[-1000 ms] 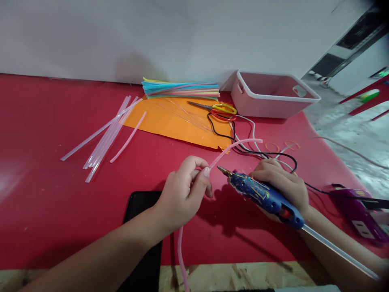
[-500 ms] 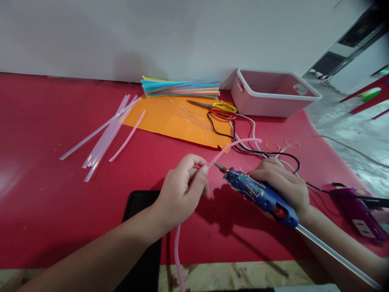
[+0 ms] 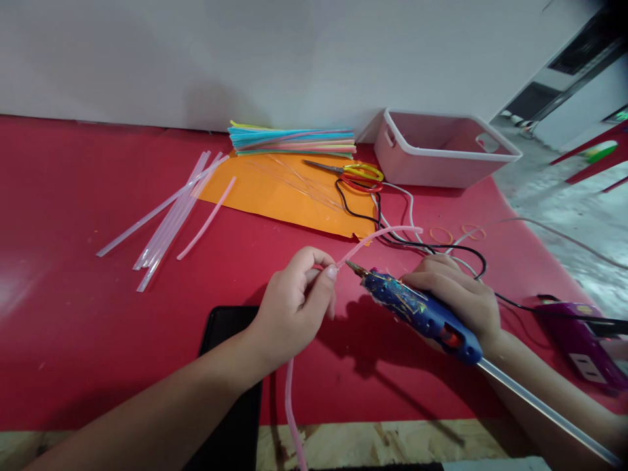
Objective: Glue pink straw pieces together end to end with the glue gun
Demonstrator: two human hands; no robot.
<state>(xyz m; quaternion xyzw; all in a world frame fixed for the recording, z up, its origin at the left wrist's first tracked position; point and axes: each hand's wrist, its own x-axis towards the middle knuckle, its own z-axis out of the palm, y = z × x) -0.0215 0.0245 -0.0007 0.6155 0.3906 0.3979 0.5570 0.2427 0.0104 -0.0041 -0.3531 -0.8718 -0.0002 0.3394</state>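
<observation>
Between thumb and fingers, my left hand [image 3: 297,307] pinches a pink pipe cleaner [image 3: 380,233]. One end curves up and right past the fingertips; a pink length also hangs below the hand toward the table's front edge. My right hand [image 3: 454,294] is wrapped round a blue hot glue gun [image 3: 417,314], smeared with dried bits. Its metal nozzle points left, right beside the pipe cleaner near my left fingertips; whether they touch I cannot tell. A clear glue stick [image 3: 544,409] sticks out of the gun's back end.
On the red table [image 3: 73,314] lie translucent glue sticks [image 3: 171,222], a short pink piece [image 3: 206,219], an orange sheet [image 3: 275,190], scissors [image 3: 360,173] and bundled coloured pipe cleaners [image 3: 294,140]. A pink bin [image 3: 426,167], cords, rubber bands [image 3: 441,235], a purple power strip [image 3: 583,347] and a black tablet-like slab [image 3: 230,320] surround my hands.
The glue gun has shifted slightly left and up, bringing its nozzle closer to the pipe cleaner at my left fingertips. Both hands keep their holds.
</observation>
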